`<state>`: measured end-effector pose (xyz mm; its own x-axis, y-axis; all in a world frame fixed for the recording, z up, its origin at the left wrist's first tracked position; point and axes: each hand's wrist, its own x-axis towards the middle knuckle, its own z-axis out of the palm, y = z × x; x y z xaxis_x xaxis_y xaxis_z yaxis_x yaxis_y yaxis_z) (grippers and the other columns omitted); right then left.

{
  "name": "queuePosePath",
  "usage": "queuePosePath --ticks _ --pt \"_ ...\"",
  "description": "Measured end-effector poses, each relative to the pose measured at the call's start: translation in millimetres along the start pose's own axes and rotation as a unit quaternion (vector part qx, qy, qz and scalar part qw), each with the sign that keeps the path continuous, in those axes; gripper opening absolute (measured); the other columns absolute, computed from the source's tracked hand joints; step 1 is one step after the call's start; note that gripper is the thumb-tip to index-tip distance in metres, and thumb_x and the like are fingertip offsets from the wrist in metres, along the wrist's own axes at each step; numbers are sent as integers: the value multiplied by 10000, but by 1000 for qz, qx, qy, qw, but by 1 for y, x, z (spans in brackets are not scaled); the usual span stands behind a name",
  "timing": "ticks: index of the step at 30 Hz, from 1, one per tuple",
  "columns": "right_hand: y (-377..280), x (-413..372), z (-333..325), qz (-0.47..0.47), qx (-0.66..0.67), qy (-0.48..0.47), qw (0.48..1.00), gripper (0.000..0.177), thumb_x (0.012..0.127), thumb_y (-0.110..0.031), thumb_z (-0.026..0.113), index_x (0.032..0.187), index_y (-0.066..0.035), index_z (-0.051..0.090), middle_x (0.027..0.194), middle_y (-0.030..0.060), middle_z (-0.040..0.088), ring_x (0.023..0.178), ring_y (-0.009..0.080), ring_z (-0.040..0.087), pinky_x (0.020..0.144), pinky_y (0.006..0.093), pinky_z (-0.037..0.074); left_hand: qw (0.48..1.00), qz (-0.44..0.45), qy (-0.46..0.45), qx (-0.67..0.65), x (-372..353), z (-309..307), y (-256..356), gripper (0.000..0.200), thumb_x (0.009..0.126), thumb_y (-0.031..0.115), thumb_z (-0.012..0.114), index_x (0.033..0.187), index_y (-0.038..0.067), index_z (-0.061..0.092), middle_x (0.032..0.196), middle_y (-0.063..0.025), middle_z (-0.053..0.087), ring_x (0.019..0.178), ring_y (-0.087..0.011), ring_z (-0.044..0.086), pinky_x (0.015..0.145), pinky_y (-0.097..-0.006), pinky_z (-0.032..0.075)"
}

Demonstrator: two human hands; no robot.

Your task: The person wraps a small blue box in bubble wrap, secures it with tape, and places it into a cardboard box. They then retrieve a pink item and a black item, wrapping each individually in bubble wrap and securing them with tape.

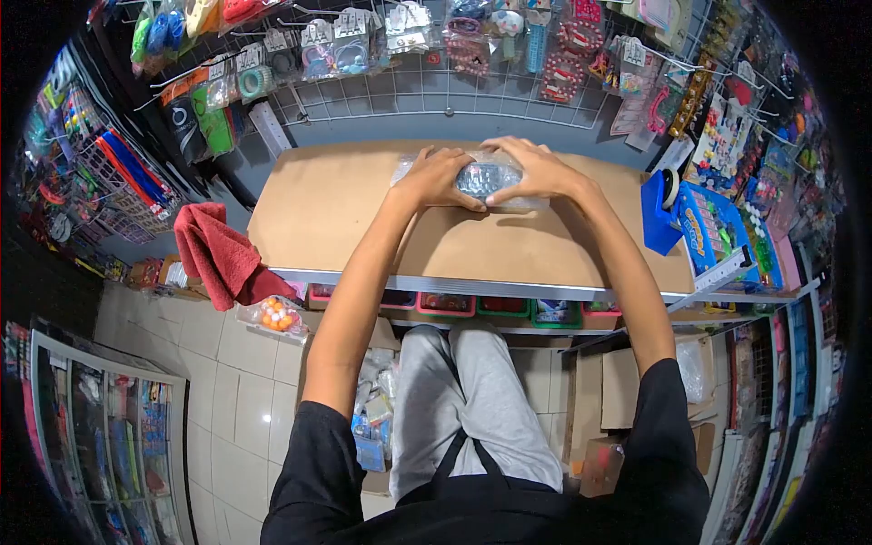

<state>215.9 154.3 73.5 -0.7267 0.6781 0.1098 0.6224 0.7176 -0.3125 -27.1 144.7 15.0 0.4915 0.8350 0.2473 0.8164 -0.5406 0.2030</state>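
A small dark, shiny item (pixel 481 181) lies on a sheet of clear bubble wrap (pixel 532 198) near the back of the brown tabletop (pixel 327 209). My left hand (pixel 438 179) rests on the wrap at the item's left side, thumb along its near edge. At the item's right side is my right hand (pixel 536 173), its fingers arched over the far edge and its thumb at the near edge. Both hands hold the item between them. What exactly the item is cannot be made out under the plastic.
A red cloth (pixel 213 250) hangs at the table's left corner. A blue tape dispenser (pixel 663 204) and a blue tray (pixel 713 227) of small goods stand at the right end. Packets hang on the wire grid (pixel 391 95) behind. Coloured baskets (pixel 445 302) sit under the tabletop.
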Motion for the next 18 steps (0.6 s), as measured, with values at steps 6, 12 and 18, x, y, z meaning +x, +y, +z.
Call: queuePosePath --ticks 6,12,18 --pt "1 11 30 -61 -64 21 996 942 651 -529 882 1402 -145 464 1364 130 605 1283 310 564 1015 509 361 991 -49 -12 -127 1 0 -8 971 567 686 857 1215 12 596 1197 -216 659 1190 -375 599 1070 -517 378" --pt "-17 -7 28 -52 -4 -15 999 786 717 -477 838 1326 -90 524 1207 181 682 1156 359 634 976 496 423 992 -23 -95 -82 -9 -22 7 879 607 646 867 1163 14 611 1090 -193 669 1035 -385 626 976 -507 422" --pt "-29 -47 35 -91 67 -5 994 769 755 -449 831 1351 -61 540 1239 227 654 1152 412 621 998 493 479 990 85 -25 -113 -62 -27 22 870 693 592 840 1290 5 605 1178 -219 680 1107 -375 642 940 -415 505"
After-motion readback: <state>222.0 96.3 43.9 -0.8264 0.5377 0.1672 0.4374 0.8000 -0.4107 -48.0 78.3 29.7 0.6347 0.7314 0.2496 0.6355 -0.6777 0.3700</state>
